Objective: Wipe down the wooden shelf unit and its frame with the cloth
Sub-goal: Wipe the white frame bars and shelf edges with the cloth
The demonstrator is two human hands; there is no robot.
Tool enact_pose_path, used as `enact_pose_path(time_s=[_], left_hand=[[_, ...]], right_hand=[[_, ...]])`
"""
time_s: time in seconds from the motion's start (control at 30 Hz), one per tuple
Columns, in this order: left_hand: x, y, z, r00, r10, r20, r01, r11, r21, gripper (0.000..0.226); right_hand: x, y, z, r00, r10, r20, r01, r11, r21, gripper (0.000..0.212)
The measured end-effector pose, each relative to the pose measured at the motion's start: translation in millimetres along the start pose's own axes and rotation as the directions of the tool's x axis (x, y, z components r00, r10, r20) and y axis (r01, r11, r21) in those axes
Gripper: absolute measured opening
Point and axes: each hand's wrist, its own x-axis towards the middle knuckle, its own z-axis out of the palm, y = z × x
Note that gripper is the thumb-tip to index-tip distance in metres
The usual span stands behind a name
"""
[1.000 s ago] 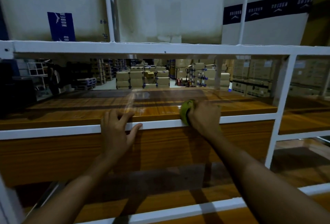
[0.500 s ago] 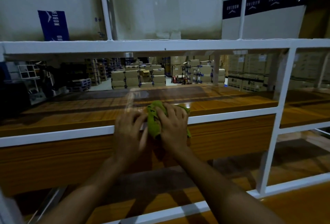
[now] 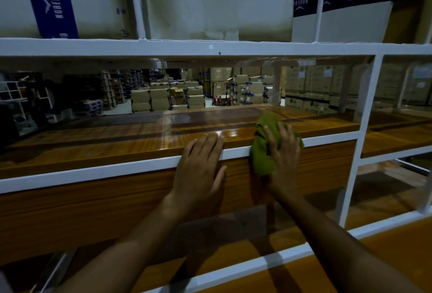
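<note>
A glossy wooden shelf board (image 3: 117, 143) lies in a white metal frame (image 3: 93, 171). A crumpled green cloth (image 3: 263, 150) hangs over the white front rail and the wood edge. My right hand (image 3: 284, 152) presses flat on the cloth with straight, spread fingers. My left hand (image 3: 201, 169) rests flat beside it on the rail, its fingertips reaching onto the shelf top. The two hands lie close together, a small gap apart.
A white upright post (image 3: 360, 152) stands to the right of my hands. Large cartons (image 3: 210, 3) fill the tier above the top rail (image 3: 163, 47). A lower wooden shelf (image 3: 385, 253) sits below. Behind the shelf is a warehouse with stacked boxes (image 3: 163, 98).
My right hand slid the cloth left to meet my left hand, then both hands shifted right along the rail. The right hand's fingers now lie flatter on the cloth.
</note>
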Motion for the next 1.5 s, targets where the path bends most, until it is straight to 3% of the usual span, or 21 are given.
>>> enact_pose_path(time_s=[0.17, 0.27, 0.37, 0.47, 0.57, 0.63, 0.73, 0.87, 1.03, 1.27, 1.37, 1.5], left_hand=[[2, 7, 3, 0.997, -0.032, -0.065, 0.025, 0.994, -0.106, 0.058], [-3, 12, 9, 0.986, 0.02, -0.164, -0.055, 0.976, -0.213, 0.053], [-12, 22, 17, 0.965, 0.094, -0.243, -0.145, 0.969, -0.2, 0.047], [-15, 37, 21, 0.957, 0.103, -0.271, -0.155, 0.971, -0.18, 0.044], [-14, 48, 27, 0.959, 0.146, -0.242, -0.199, 0.957, -0.211, 0.044], [-11, 48, 32, 0.965, 0.149, -0.216, -0.195, 0.957, -0.214, 0.041], [-3, 53, 34, 0.977, 0.091, -0.191, -0.133, 0.966, -0.222, 0.036], [12, 65, 23, 0.979, 0.015, -0.205, -0.064, 0.97, -0.234, 0.024], [20, 49, 3, 0.992, -0.009, -0.124, -0.004, 0.994, -0.105, 0.005], [48, 20, -38, 0.997, -0.062, -0.053, 0.065, 0.996, 0.066, 0.02], [64, 10, -54, 0.988, -0.15, 0.045, 0.14, 0.974, 0.176, 0.018], [71, 14, -59, 0.96, -0.234, 0.151, 0.19, 0.948, 0.257, 0.018]], right_hand=[[-8, -45, 13, 0.978, 0.207, -0.027, -0.208, 0.976, -0.069, 0.079], [-18, -75, 22, 0.995, 0.098, -0.012, -0.099, 0.99, -0.098, 0.082], [-24, -90, 26, 1.0, 0.022, 0.021, -0.018, 0.987, -0.159, 0.081], [-23, -80, 19, 0.997, -0.067, 0.035, 0.065, 0.997, 0.037, 0.072], [-22, -49, 3, 0.967, -0.245, 0.071, 0.222, 0.945, 0.239, 0.073], [-19, -28, -6, 0.932, -0.346, 0.11, 0.316, 0.922, 0.224, 0.075], [-12, -4, -12, 0.915, -0.38, 0.136, 0.348, 0.914, 0.21, 0.066], [-6, 15, -16, 0.953, -0.294, 0.073, 0.275, 0.94, 0.203, 0.066], [8, 29, -32, 0.989, -0.15, 0.005, 0.143, 0.951, 0.273, 0.056], [36, 26, -57, 1.0, 0.011, -0.014, -0.005, 0.916, 0.401, 0.061], [41, 28, -68, 0.997, 0.052, -0.057, -0.033, 0.955, 0.296, 0.053], [50, 23, -81, 0.98, 0.192, -0.045, -0.187, 0.978, 0.095, 0.046]])
